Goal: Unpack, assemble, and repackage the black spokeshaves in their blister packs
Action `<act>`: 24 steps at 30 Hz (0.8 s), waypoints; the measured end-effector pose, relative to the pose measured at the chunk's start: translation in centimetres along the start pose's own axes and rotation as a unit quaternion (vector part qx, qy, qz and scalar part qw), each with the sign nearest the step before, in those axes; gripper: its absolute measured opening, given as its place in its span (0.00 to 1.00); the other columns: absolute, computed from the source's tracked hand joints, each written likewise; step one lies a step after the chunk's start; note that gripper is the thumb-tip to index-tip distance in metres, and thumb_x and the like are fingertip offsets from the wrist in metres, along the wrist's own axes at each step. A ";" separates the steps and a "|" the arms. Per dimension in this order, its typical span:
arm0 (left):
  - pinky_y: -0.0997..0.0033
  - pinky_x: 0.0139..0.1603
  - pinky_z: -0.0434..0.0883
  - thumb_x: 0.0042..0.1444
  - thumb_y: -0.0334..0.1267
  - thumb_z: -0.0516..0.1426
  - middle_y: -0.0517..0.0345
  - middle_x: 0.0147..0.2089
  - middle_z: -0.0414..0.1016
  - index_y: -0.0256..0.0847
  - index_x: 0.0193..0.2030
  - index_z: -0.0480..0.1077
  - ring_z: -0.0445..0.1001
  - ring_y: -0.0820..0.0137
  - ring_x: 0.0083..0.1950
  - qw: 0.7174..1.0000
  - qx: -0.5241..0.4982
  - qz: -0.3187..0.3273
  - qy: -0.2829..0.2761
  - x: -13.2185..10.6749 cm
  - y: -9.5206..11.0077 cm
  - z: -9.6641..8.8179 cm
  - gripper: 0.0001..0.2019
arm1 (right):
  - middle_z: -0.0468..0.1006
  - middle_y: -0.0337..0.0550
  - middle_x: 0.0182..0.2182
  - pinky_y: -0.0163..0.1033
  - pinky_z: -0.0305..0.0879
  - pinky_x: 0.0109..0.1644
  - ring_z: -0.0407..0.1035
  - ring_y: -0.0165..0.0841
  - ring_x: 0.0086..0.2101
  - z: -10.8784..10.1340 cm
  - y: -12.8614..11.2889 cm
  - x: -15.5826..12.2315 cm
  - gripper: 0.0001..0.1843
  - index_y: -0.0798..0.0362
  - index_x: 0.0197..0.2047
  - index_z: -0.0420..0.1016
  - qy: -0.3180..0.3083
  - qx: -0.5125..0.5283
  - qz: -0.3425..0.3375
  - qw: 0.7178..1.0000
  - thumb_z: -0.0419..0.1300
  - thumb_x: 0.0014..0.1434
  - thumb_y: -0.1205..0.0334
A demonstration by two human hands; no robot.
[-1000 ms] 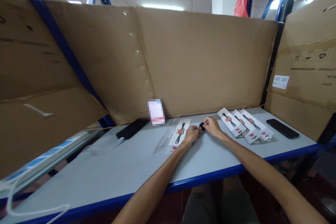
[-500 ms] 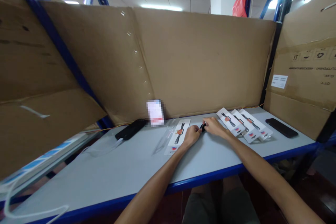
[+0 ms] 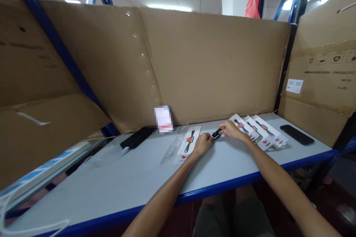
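Between my two hands is a small black wristband-like item (image 3: 216,135) with a pale glint on its middle. My left hand (image 3: 203,143) pinches its near left end. Its far right end is held by the fingers of my right hand (image 3: 229,129). Just left of my left hand lies a flat white box (image 3: 190,142) printed with a picture of a dark band. Several similar white boxes (image 3: 266,133) lie overlapping beside my right wrist, which partly covers the nearest one.
A clear plastic sleeve (image 3: 174,148) lies by the left box. Farther left are a black device (image 3: 137,137) with a white cable and an upright phone-like screen (image 3: 164,119), blurred. A black phone (image 3: 297,134) rests at right. Cardboard walls (image 3: 217,66) surround the table (image 3: 111,185).
My right hand has shifted right and slightly away from my left, so more of the black band shows between them. The camera view has moved slightly.
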State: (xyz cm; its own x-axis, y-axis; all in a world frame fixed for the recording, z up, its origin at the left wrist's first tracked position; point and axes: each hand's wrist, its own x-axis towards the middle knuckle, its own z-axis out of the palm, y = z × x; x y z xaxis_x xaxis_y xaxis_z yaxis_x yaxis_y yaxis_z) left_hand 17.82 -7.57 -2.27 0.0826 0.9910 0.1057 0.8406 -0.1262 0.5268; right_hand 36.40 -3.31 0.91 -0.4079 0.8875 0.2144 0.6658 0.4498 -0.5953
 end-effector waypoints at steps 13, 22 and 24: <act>0.55 0.51 0.75 0.65 0.44 0.58 0.50 0.54 0.75 0.38 0.54 0.71 0.76 0.63 0.50 0.999 0.048 -0.018 0.017 0.0 -0.2 0.0 0.16 | 0.71 0.32 0.21 0.29 0.63 0.23 0.63 0.23 0.19 -0.4 1.0 -1.0 0.10 0.58 0.34 0.74 -0.199 0.049 0.101 0.974 0.63 0.64 0.61; 0.54 0.51 0.74 0.65 0.47 0.57 0.50 0.51 0.76 0.37 0.53 0.71 0.76 0.63 0.49 0.989 0.138 -0.036 0.045 -0.9 -0.2 -0.7 0.17 | 0.76 0.36 0.23 0.33 0.64 0.30 0.69 0.28 0.24 0.2 0.4 -0.6 0.05 0.56 0.36 0.78 -0.022 0.035 0.055 0.998 0.63 0.61 0.63; 0.54 0.52 0.74 0.65 0.47 0.57 0.50 0.50 0.76 0.37 0.53 0.72 0.76 0.63 0.49 0.986 0.155 -0.035 0.043 -1.2 -0.1 -0.7 0.17 | 0.78 0.40 0.27 0.33 0.63 0.33 0.71 0.30 0.29 0.6 0.0 -1.0 0.05 0.55 0.34 0.78 0.054 0.024 0.045 0.997 0.62 0.61 0.65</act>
State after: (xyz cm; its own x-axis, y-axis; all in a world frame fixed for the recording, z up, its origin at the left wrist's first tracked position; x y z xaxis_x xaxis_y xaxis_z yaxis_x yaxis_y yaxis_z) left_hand 17.23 -8.78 -1.84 -0.0163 0.9876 0.1563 0.9669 -0.0243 0.2539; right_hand 36.46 -4.26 0.26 -0.2769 0.9305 0.2397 0.6648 0.3656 -0.6515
